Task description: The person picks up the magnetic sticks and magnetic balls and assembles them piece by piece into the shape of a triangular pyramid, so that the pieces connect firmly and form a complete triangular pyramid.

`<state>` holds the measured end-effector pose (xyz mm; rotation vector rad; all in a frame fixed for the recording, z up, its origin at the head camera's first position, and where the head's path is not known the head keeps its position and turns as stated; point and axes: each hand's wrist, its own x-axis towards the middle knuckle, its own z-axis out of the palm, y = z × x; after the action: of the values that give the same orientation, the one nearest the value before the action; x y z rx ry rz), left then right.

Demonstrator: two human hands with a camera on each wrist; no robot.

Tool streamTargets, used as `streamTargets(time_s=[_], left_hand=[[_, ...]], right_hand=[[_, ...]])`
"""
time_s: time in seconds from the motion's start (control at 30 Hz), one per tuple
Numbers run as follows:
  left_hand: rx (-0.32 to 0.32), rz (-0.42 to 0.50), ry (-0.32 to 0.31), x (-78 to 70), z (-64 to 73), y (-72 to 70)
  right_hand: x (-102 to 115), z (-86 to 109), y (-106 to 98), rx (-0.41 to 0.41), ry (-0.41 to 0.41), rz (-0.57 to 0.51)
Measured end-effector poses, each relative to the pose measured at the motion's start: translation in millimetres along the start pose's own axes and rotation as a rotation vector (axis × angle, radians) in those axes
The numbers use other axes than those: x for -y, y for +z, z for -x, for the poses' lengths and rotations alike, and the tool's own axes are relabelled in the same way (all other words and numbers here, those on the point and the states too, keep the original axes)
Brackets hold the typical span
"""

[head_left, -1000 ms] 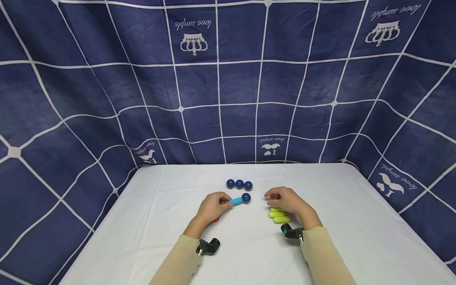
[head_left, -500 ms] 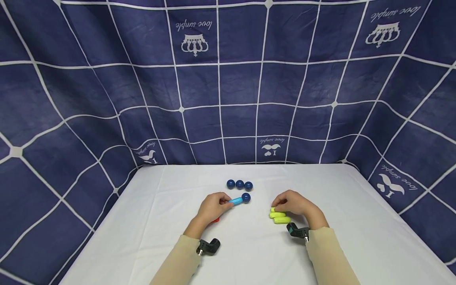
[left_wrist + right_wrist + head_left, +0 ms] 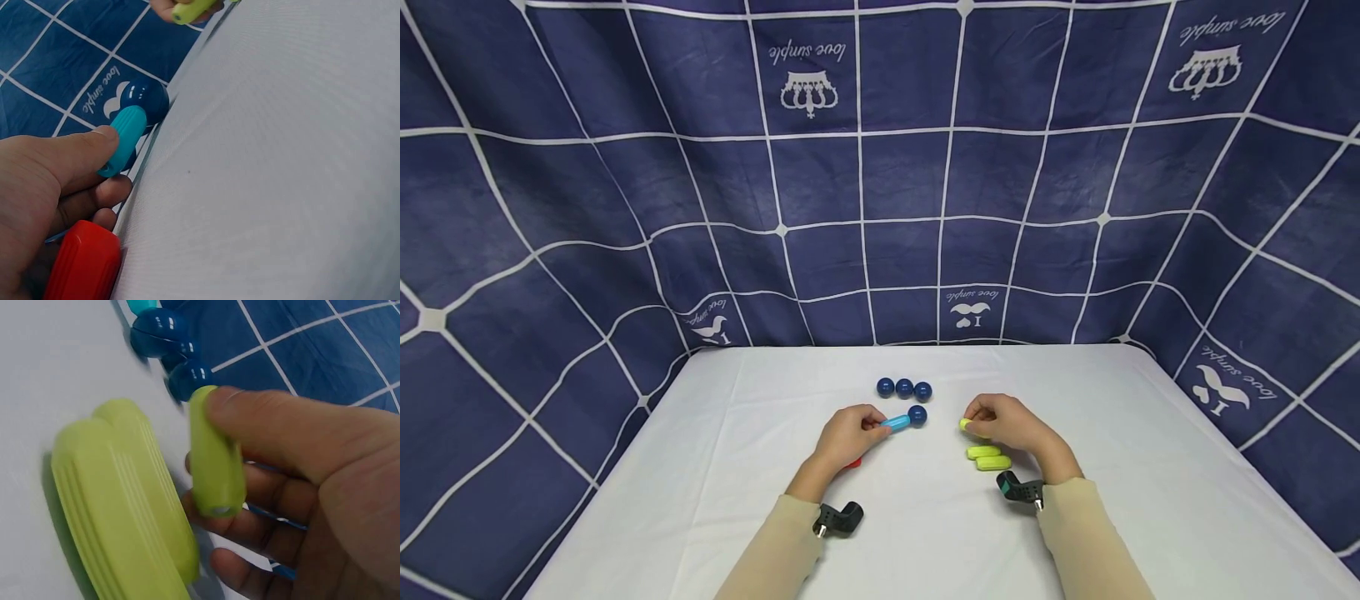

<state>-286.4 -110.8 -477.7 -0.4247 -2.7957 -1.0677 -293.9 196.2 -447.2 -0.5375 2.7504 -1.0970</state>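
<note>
My left hand [image 3: 848, 435] pinches a light-blue rod [image 3: 897, 423] between thumb and fingers. A dark blue ball [image 3: 917, 415] sits at the rod's far end, as the left wrist view also shows. Beside that hand, partly hidden under it, lies a red rod [image 3: 85, 261]. My right hand [image 3: 1006, 422] pinches a short yellow-green rod [image 3: 215, 456], its thumb across one end. Two more yellow-green rods [image 3: 988, 457] lie side by side on the table, just on the near side of the right hand.
Three dark blue balls [image 3: 904, 388] stand in a row on the white tablecloth [image 3: 917, 533], beyond the hands. A dark blue curtain [image 3: 895, 183] with white lines rises along the back and sides of the table.
My right hand came down to the yellow-green rods, gripped the farthest one and carried it forward and a little left, away from the other two. My left hand stays put with its rod.
</note>
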Motion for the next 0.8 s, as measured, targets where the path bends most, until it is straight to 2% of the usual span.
streamTargets(time_s=[0.2,0.43,0.8], left_hand=[[-0.002,-0.003,0.000,0.2,0.0,-0.4],[-0.002,-0.009,-0.002,0.4,-0.9,0.1],[0.000,-0.007,-0.002,-0.6,-0.6,-1.0]], right_hand=[[10.2,-7.9,13.5,-0.064,-0.021,-0.002],[23.0,-13.1,30.7,-0.115,-0.051,0.084],[33.2,-19.3,46.2,-0.130,-0.045,0.116]])
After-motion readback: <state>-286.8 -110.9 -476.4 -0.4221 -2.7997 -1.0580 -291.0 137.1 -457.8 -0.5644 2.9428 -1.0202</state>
